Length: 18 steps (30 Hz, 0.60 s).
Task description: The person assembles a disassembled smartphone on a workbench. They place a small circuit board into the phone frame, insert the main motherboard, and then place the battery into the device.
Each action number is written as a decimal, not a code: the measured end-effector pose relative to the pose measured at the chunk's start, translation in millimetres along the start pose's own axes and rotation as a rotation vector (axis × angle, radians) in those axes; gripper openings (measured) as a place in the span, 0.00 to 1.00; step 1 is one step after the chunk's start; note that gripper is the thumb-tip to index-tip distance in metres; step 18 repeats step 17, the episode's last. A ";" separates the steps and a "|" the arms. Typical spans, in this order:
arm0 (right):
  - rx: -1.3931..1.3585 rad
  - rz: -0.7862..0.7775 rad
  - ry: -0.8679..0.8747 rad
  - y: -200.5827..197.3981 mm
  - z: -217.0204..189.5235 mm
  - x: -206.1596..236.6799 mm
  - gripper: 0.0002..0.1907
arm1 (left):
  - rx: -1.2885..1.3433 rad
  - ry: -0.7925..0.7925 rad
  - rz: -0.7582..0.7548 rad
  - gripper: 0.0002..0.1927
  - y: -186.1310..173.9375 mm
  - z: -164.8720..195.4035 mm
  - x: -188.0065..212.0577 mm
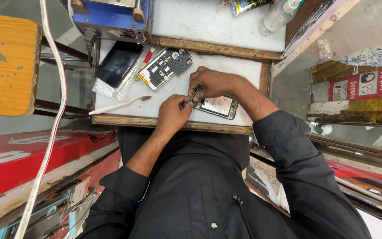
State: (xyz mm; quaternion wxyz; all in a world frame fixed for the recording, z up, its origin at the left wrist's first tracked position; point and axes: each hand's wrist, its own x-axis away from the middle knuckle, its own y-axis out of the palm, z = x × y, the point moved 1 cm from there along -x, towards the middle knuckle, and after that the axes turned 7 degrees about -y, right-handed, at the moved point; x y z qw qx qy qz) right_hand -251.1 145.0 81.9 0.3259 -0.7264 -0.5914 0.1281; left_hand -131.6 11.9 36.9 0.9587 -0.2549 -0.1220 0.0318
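In the head view, the person's left hand (172, 114) and right hand (211, 82) meet over the near edge of a small white counter (177, 90). Between them sits a narrow, dark circuit strip (195, 94), tilted and held just above the surface. The fingers of the left hand are pressed together on its lower end, and the fingers of the right hand are curled around its upper end, so both hands pinch the same piece.

Just right of the hands, and partly under the right wrist, an opened phone body (218, 106) lies flat on the counter with its pale battery showing. Farther back and to the left lies a second opened phone frame (164, 68) with exposed parts, and beside it a red-handled tool (148, 56). Left of that, a dark phone screen (118, 63) rests on a clear plastic sleeve. A white spudger-like tool (119, 105) lies near the left front edge.

At the far side stand a blue machine (111, 17), a clear bottle (277, 17) and a tube (246, 6). A yellow wooden stool (6, 62) sits at the far left.
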 end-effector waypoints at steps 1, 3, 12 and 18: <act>-0.020 -0.011 0.005 -1.4 -1.2 -0.5 0.14 | 0.001 0.007 -0.012 0.09 -2.2 1.5 -0.9; 0.017 -0.006 -0.022 -3.8 -4.1 -1.6 0.13 | 0.037 0.010 -0.007 0.09 -5.2 4.4 -2.3; -0.478 0.557 0.081 7.8 5.8 25.4 0.18 | 0.001 0.086 0.026 0.10 -9.2 4.8 -3.5; -0.156 1.002 0.222 60.9 18.2 81.4 0.18 | 0.017 0.002 -0.016 0.13 -7.2 -0.4 -1.2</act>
